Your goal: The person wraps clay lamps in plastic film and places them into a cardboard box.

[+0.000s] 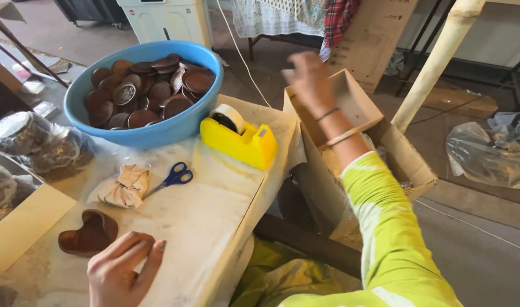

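Over bench point(214, 210): right hand point(308, 77) hanging above cardboard box point(356, 108), fingers loosely curled, gripping nothing visible.
Blue bowl point(157, 133) is sitting full of brown discs; left hand point(123, 273), open and empty, is resting beside heart-shaped brown piece point(89, 233), likely the next pickup.

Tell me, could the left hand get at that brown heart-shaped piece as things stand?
Probably yes. The left hand rests on the table right beside the heart-shaped piece, and nothing lies between them.
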